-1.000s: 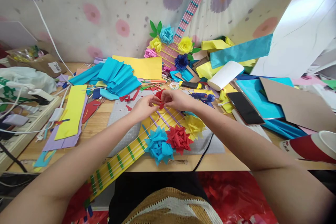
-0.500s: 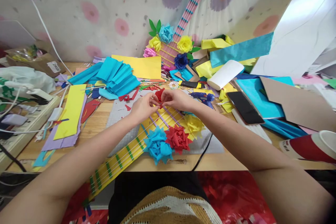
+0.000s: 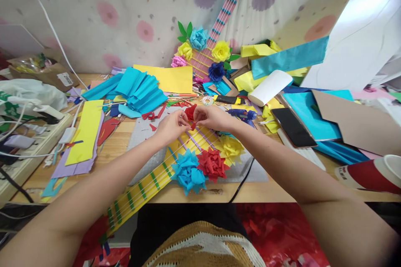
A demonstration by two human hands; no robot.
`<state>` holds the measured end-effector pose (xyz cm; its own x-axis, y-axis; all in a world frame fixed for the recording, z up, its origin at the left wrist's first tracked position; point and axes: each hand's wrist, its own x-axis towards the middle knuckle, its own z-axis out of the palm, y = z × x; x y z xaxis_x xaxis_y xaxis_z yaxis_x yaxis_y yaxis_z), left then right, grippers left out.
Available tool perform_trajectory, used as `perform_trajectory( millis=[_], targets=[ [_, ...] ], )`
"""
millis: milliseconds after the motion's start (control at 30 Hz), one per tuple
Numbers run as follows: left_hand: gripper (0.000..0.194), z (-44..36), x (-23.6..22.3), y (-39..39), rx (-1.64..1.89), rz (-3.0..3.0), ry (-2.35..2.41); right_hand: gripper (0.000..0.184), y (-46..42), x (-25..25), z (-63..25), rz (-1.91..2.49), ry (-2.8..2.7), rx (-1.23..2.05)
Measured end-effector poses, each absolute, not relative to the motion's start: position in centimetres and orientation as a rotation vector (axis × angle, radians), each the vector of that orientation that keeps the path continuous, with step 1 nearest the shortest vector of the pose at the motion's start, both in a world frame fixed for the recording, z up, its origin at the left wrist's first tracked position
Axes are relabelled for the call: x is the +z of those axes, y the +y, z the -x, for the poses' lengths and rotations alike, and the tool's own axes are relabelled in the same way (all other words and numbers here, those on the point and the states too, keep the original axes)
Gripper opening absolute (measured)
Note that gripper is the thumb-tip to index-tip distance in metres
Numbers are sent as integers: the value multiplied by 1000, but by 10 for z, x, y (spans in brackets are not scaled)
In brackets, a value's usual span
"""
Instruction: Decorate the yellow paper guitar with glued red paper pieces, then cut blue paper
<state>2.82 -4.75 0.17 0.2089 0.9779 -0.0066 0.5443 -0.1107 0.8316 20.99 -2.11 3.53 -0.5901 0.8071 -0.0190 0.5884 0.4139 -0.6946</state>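
Above the yellow paper guitar (image 3: 178,145), my left hand (image 3: 172,127) and my right hand (image 3: 210,117) meet with their fingertips pinched together. Between them is a piece of red crepe paper (image 3: 191,112), gathered like a small flower, with a small red tip showing below the fingers. My fingers hide part of it. On the guitar's near side sit a blue paper flower (image 3: 189,172), a red paper flower (image 3: 212,164) and a yellow paper flower (image 3: 232,150). The guitar's neck, with green strips, runs toward the lower left.
A blue glue gun (image 3: 242,114) and a box cutter (image 3: 228,99) lie beyond my right hand. To the right are a phone (image 3: 293,127) and a paper cup (image 3: 371,174). Folded blue crepe paper (image 3: 140,91) lies left. A pink paper guitar (image 3: 219,29) leans at the back.
Both hands stay almost in place, still pinching the red paper. My right fingers have shifted slightly, and a small red tip shows more clearly between the hands.
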Motion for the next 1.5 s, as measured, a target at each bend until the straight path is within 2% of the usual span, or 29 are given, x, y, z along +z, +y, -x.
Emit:
perform_trajectory(
  millis=[267, 500, 1133, 1500],
  targets=[
    [37, -31, -1, -46, 838, -1533, 1338, 16, -20, 29, -209, 1214, -2382, 979],
    [40, -29, 0, -44, 857, -1488, 1275, 15, -19, 32, -209, 1230, -2394, 999],
    [37, -34, 7, -46, 877, -1284, 1288, 21, -19, 34, -209, 1281, -2294, 1093],
    [29, -32, 1, -48, 876, -1566, 1335, 19, -22, 39, -208, 1305, -2311, 1105]
  ],
)
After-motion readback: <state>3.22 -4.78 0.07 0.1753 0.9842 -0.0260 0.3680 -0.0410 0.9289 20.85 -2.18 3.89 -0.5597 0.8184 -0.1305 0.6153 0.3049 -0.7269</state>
